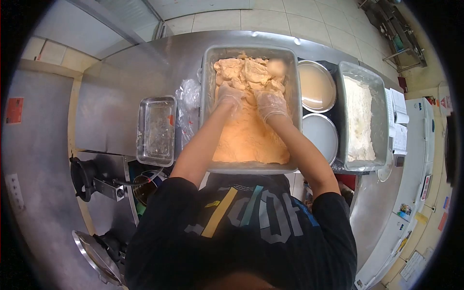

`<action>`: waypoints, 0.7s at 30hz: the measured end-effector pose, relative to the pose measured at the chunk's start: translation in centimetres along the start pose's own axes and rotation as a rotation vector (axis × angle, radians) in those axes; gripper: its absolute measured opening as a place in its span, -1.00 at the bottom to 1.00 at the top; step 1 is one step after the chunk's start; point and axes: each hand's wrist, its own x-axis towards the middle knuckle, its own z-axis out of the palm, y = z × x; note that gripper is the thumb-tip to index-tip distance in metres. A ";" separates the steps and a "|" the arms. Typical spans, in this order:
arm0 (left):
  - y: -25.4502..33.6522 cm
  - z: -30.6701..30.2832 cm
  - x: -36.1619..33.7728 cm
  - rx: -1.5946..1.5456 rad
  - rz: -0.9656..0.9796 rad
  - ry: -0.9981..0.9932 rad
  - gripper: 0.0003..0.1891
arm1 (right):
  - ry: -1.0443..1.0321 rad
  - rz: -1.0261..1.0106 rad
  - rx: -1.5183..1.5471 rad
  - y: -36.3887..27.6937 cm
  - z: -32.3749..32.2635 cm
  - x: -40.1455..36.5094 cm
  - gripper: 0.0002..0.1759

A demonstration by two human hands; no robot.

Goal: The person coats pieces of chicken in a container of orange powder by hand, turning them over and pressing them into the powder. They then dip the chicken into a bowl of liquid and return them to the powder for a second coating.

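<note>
A large grey tub (pixel 296 104) in the middle of the view holds a mass of orange dough-like stuff (pixel 251 140), smooth at the near side and lumpy at the far side. My left hand (pixel 231 95), in a clear thin glove, presses into the lumpy part left of centre. To its right my right hand (pixel 271 104), gloved the same way, is also in the lumps. The fingers of both hands are sunk in the stuff and hidden. A round pale blurred spot covers the tub's far right corner.
Left of the tub are a crumpled plastic bag (pixel 188 104) and a metal tray (pixel 140 130). Two round pans (pixel 316 87) stand to the right, beside a second tub (pixel 382 116) with white powdery contents. A burner (pixel 84 179) is at the lower left.
</note>
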 end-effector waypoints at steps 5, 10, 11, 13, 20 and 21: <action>1.7 -1.2 -1.0 -0.505 -0.197 -0.207 -0.73 | -0.168 0.130 -0.031 1.1 -1.3 0.1 -0.71; 8.1 -4.0 -4.6 -0.213 -0.163 -0.157 -0.73 | -0.086 0.006 0.188 1.4 -4.2 -1.1 -0.66; 8.5 -4.3 -4.4 -0.086 -0.110 -0.182 -0.73 | -0.083 0.020 0.285 1.5 -4.2 -1.0 -0.64; 8.6 -5.1 -3.8 0.168 -0.006 -0.228 -0.71 | -0.079 0.047 0.479 1.8 -3.9 -0.6 -0.58; 9.7 -7.2 -4.3 0.090 -0.042 -0.309 -0.74 | 0.143 0.291 0.674 -0.2 -0.8 0.9 -0.58; 9.3 -7.5 -4.8 0.010 0.061 -0.310 -0.74 | 0.180 0.276 0.707 -0.7 -2.1 0.8 -0.60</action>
